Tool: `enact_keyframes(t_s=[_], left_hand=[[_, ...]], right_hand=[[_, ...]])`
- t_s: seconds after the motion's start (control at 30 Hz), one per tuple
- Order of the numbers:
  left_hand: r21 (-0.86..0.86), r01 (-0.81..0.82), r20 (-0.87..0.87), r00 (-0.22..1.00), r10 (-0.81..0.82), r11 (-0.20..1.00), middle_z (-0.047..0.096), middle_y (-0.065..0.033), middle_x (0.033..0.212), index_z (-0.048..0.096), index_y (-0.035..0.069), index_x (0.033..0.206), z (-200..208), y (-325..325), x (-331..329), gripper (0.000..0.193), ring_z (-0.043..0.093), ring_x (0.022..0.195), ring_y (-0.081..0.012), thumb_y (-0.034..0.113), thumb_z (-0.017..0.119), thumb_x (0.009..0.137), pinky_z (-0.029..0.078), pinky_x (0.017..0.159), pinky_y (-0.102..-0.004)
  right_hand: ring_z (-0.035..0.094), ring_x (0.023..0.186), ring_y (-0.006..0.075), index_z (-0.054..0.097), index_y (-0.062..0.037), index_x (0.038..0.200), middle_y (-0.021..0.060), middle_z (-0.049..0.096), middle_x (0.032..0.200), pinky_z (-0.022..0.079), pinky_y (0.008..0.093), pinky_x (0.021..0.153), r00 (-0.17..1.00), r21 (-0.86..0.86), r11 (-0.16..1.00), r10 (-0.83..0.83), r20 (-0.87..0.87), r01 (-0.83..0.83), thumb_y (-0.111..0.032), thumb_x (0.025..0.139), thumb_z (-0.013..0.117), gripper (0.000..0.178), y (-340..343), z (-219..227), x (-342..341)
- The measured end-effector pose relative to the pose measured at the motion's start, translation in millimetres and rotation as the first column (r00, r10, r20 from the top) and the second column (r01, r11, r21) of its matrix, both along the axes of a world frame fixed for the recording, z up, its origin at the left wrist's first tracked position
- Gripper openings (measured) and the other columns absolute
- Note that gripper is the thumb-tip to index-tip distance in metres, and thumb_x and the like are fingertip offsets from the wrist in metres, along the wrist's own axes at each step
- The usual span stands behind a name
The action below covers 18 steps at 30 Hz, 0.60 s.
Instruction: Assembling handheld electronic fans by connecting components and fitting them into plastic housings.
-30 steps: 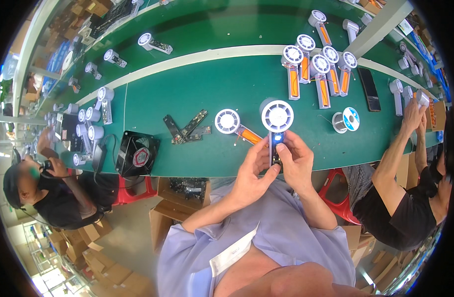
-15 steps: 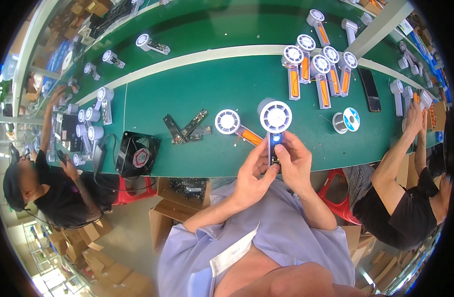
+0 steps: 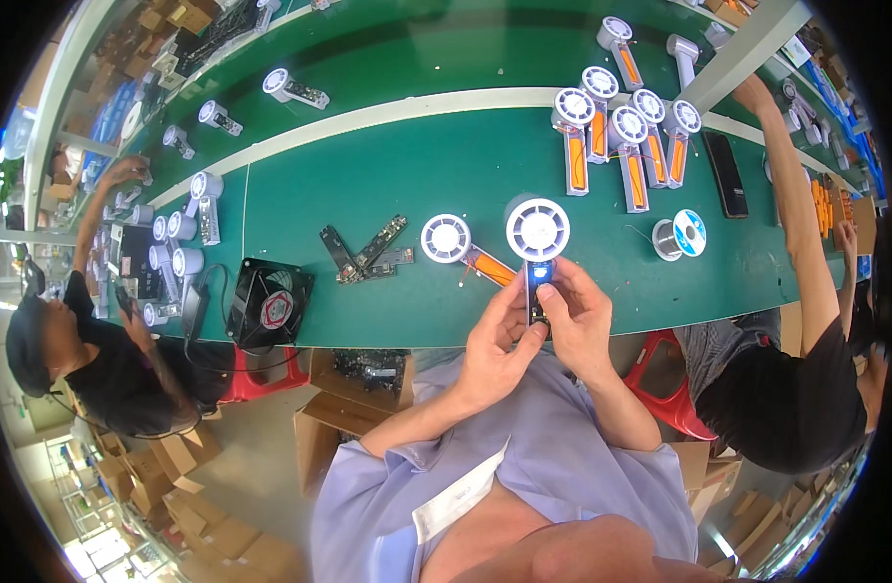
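Between both hands I hold a white handheld fan point(image 3: 538, 231), its round head pointing away from me. A small blue-white light glows on the dark circuit board in its open handle. My left hand point(image 3: 504, 325) grips the handle from the left side, fingers curled around it. From the right, my right hand point(image 3: 576, 316) grips it too, the thumb pressed on the board. Just left of them lies another fan point(image 3: 447, 239) with an orange battery in its handle. Farther left, several loose circuit boards point(image 3: 368, 251) lie crossed on the green table.
Several white fans with orange batteries point(image 3: 575, 160) stand back right, near a solder spool point(image 3: 681, 236) and a phone point(image 3: 726, 175). A black square cooling fan point(image 3: 271, 303) is at left. Co-workers sit on both sides; one's arm point(image 3: 801, 223) reaches across the right end.
The right co-worker's arm has stretched away toward the shelf post. At left, the other co-worker's raised hand has shifted slightly. My hands and the lit fan have hardly moved.
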<state>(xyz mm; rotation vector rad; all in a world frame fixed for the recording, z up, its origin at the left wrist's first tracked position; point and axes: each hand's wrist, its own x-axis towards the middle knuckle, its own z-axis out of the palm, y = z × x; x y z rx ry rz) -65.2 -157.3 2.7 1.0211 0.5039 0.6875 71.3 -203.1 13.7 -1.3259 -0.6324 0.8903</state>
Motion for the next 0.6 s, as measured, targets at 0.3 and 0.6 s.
enact_keyframes(t_s=[0.3, 0.6], left_hand=[[-0.01, -0.013, 0.01, 1.0, 0.013, 1.0, 0.054, -0.018, 0.148, 0.028, -0.001, 0.166, -2.1, -1.0, 1.4, 0.072, 0.064, 0.122, -0.0206, -0.008, 0.06, 0.101, 0.055, 0.103, -0.0361], [-0.033, 0.024, 0.027, 0.999, -0.023, 0.999, 0.054, -0.0174, 0.146, 0.028, -0.001, 0.165, 0.8, 1.6, -2.0, 0.071, 0.06, 0.128, -0.0241, -0.008, 0.06, 0.102, 0.055, 0.106, -0.0392]], right_hand=[[0.066, 0.121, 0.0198, 0.058, 0.0089, 0.143, 0.0142, 0.071, 0.128, 0.054, 0.0351, 0.103, 1.0, -0.005, 1.0, 0.005, -0.011, -0.005, -0.002, 0.102, 0.065, 0.043, -0.4, -0.2, 0.2], [0.066, 0.119, 0.0185, 0.059, 0.0082, 0.144, 0.0132, 0.071, 0.127, 0.054, 0.0345, 0.103, 1.0, -0.027, 1.0, -0.014, -0.016, 0.013, -0.002, 0.102, 0.066, 0.043, -3.7, -2.2, 2.1]])
